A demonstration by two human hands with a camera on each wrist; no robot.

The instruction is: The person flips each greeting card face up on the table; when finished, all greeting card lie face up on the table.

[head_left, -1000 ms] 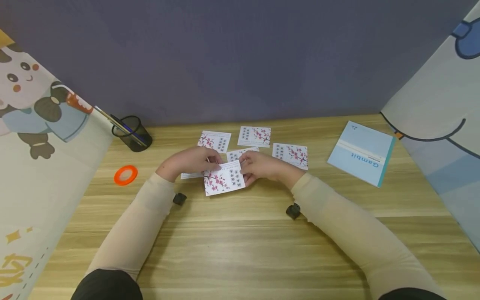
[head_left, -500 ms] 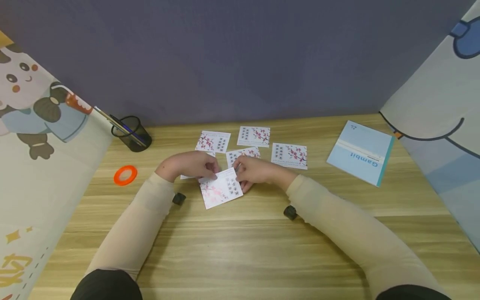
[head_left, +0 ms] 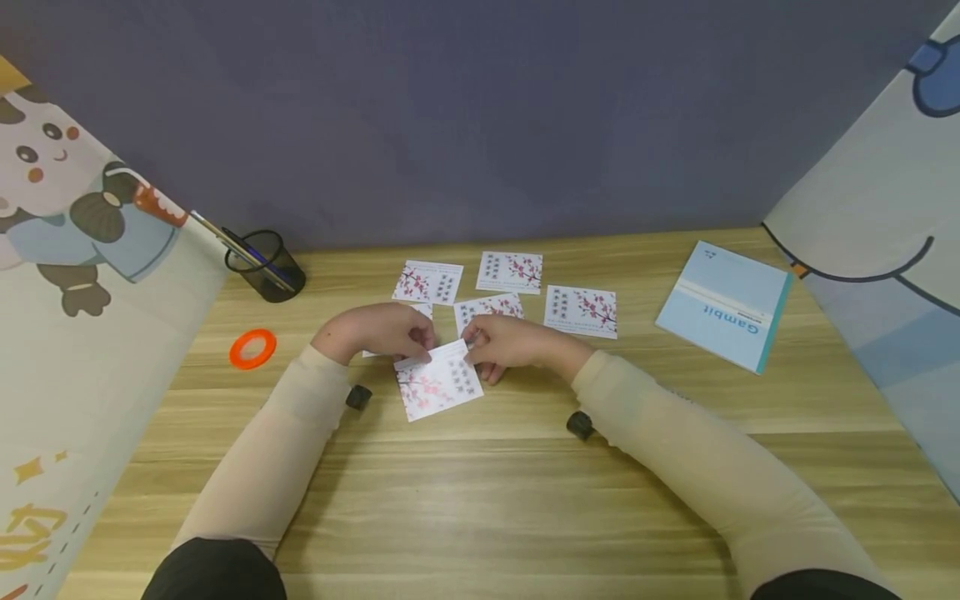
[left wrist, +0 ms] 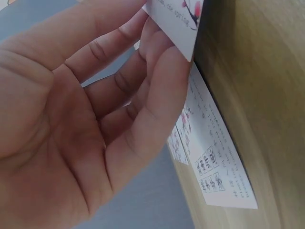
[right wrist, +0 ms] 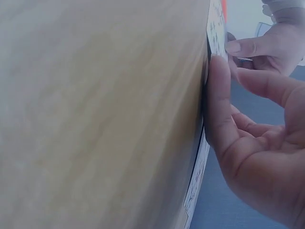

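A white card printed with pink blossom branches and dark characters point(head_left: 438, 385) is held between both hands, tilted a little, at the near side of a group of similar cards. My left hand point(head_left: 378, 329) pinches its upper left edge with thumb and fingers; the left wrist view shows a corner of this card point(left wrist: 178, 24) at the fingertips. At the upper right corner, my right hand point(head_left: 510, 340) pinches it between thumb and index finger. Another blossom card point(head_left: 489, 307) lies just behind the hands. One more point(head_left: 422, 309) is mostly hidden by the left hand.
Blossom cards lie farther back: one at left point(head_left: 427, 282), one at middle point(head_left: 510, 272), one at right point(head_left: 581, 312). A blue "Gambit" booklet point(head_left: 723, 304) lies at right. An orange tape roll point(head_left: 238, 354) and a black mesh pen holder point(head_left: 285, 283) are at left.
Over the last second the held card has come nearer to the body and turned slightly, both hands moving with it. In the last half second it has barely shifted.
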